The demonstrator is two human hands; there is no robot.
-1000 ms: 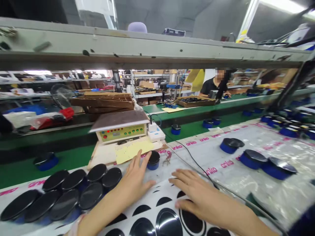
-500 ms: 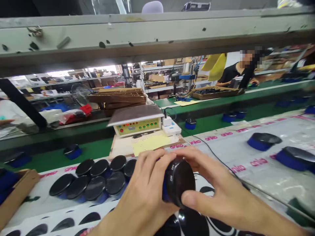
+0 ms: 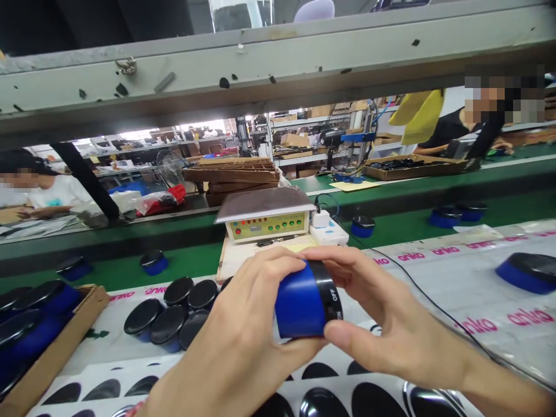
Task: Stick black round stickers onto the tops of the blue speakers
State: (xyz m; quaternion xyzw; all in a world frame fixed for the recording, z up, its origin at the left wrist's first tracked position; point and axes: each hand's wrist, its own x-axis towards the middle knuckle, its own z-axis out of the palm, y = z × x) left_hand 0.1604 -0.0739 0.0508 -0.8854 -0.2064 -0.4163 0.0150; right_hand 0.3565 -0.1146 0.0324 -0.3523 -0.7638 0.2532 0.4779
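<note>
a thick pale beam (image 3: 304, 55) with dark chips crosses the upper view. below it, cluttered metal shelves (image 3: 299, 124) stand at the back, bright light showing behind them on the left. a round wire fan (image 3: 170, 168) is beside stacked brown cardboard (image 3: 234, 172). a green conveyor belt (image 3: 191, 262) runs across, and black posts slant down on both sides.

Blue unit (image 3: 300, 302) part-hidden — cardboard box (image 3: 65, 348) cut off
</note>
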